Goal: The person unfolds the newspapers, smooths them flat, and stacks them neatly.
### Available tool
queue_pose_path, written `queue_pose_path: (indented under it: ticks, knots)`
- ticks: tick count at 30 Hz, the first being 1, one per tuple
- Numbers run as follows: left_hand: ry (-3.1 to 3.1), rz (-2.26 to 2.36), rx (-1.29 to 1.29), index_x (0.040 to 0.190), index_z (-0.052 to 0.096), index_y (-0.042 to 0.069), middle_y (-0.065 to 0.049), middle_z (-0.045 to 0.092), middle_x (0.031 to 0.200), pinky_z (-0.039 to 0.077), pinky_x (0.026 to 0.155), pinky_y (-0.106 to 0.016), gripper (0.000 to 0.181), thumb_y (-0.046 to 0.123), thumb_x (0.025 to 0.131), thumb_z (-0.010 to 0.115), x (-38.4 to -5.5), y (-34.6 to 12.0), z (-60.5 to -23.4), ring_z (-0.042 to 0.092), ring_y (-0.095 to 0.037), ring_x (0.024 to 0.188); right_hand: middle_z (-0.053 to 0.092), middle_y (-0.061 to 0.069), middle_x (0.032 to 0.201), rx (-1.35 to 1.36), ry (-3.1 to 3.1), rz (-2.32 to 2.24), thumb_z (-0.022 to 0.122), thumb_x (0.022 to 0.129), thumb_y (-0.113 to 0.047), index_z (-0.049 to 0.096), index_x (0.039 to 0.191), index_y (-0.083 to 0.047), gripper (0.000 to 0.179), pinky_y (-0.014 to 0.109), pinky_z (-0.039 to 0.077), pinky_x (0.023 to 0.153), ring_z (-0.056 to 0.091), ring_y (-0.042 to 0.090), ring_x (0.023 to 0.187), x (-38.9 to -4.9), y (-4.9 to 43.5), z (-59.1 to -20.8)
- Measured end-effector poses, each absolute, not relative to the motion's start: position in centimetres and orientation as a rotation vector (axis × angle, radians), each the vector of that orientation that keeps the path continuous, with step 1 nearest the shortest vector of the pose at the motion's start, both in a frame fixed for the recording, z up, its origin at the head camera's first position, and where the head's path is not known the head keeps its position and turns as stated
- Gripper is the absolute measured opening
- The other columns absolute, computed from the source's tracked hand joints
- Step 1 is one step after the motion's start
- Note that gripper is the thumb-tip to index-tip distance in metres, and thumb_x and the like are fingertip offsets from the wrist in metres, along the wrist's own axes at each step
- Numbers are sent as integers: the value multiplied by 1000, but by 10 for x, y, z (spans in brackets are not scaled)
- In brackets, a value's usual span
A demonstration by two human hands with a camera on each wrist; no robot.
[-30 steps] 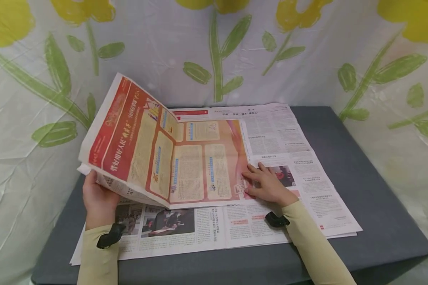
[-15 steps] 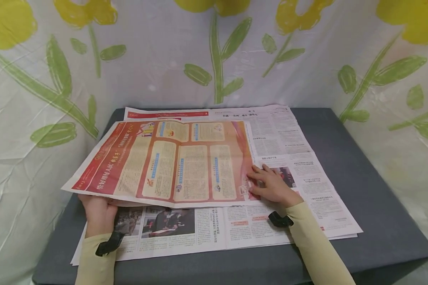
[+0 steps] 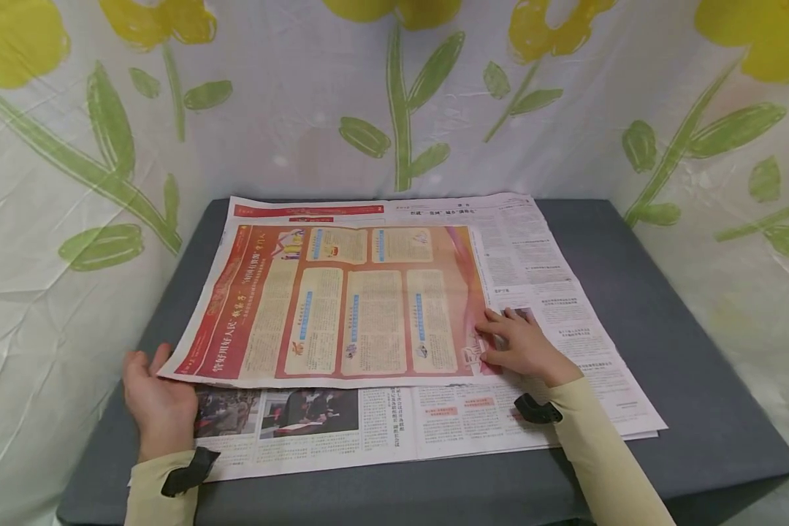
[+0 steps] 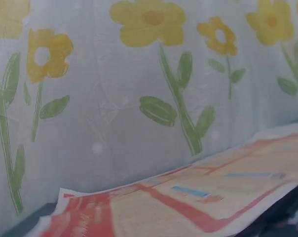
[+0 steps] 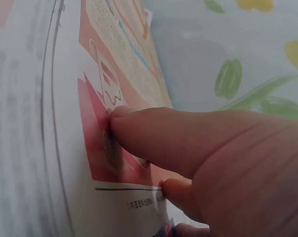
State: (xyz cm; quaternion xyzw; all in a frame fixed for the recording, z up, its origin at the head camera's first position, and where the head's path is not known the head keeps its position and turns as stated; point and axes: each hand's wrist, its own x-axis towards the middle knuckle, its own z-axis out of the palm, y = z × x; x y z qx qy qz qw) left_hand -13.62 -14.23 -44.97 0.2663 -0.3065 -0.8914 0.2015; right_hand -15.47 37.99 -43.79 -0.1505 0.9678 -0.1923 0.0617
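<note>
An orange-and-red newspaper page (image 3: 375, 321) lies on top of a larger spread newspaper (image 3: 381, 420). At the page's lower left corner, my left hand (image 3: 161, 405) is turned palm up with its fingers loosely bent, the fingertips right at the page's edge. That hand does not show in the left wrist view, where the orange page (image 4: 164, 207) slopes across the bottom. My right hand (image 3: 526, 347) rests its outstretched fingers on the page's lower right part. In the right wrist view, its fingers (image 5: 154, 136) touch the pink corner of the page (image 5: 94, 153).
The newspapers lie on a table with a dark grey cover (image 3: 690, 380). Behind and at both sides hangs a white curtain (image 3: 269, 109) printed with yellow flowers. Black straps (image 3: 191, 471) sit on both wrists over pale yellow sleeves.
The page's raised left half has come down nearly flat, and the whole page has shifted right. My left hand has moved from beneath it out to its corner; the right has slid slightly right.
</note>
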Motion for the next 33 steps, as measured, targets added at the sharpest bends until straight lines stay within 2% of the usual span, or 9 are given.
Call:
queue_pose_path:
  ticks: [5,7,10,13,14,16,20,24,33]
  knots:
    - [-1477,-2031,717,165,14,25,4,10,172,13,126,-26,66,17,106,41,-130,-129,-441,13,-9,155,49,27,153,-476,2942,-514,77,85,-29,64,139,-8,59,81,25,108,37,62,141,-148,388,-434]
    - [-1805,-1799,624,163,25,18,-2,18,171,19,129,-37,64,14,103,48,-127,-115,-436,18,-17,157,51,28,150,-487,2954,-493,77,86,-30,66,137,-8,56,80,29,106,41,62,138,-147,389,-432]
    - [-2276,-1475,306,156,39,7,-18,31,164,27,122,-62,62,12,97,56,-122,-85,-429,30,-39,151,71,20,123,-515,2987,-504,76,88,-27,72,121,-8,39,70,39,102,60,50,117,-150,383,-430]
    - [-2616,-1157,-77,151,45,-1,-33,35,157,21,115,-75,63,14,93,64,-119,-46,-432,31,-55,145,73,17,114,-571,3004,-560,73,90,-23,70,122,-3,37,61,45,100,64,42,109,-156,371,-427]
    - [-2697,-1090,-182,150,46,-1,-35,35,157,21,113,-77,64,17,92,66,-118,-32,-434,31,-57,144,73,17,115,-584,2989,-596,73,90,-21,69,124,-2,39,60,45,102,65,41,111,-159,365,-427]
    - [-2828,-970,-341,152,46,2,-35,33,159,16,114,-78,66,26,94,67,-115,-7,-442,26,-59,147,62,26,139,-627,2960,-639,72,91,-22,60,138,4,55,64,41,110,56,48,132,-165,354,-425]
    - [-2993,-866,-469,152,49,7,-34,31,160,15,113,-81,67,35,94,69,-108,23,-457,20,-63,148,49,32,150,-710,2896,-625,72,91,-27,55,143,3,63,67,32,116,42,53,143,-179,329,-428]
    - [-3055,-860,-463,149,52,7,-33,33,160,12,114,-80,65,36,93,69,-103,31,-465,18,-63,149,42,29,157,-711,2843,-525,70,92,-35,52,148,-4,67,72,25,117,33,57,146,-186,311,-434]
    - [-3101,-805,-495,151,50,7,-31,36,160,13,113,-81,65,38,95,66,-111,26,-458,21,-61,149,33,22,165,-661,2806,-416,64,96,-44,45,155,-11,70,74,20,118,26,52,152,-179,305,-438]
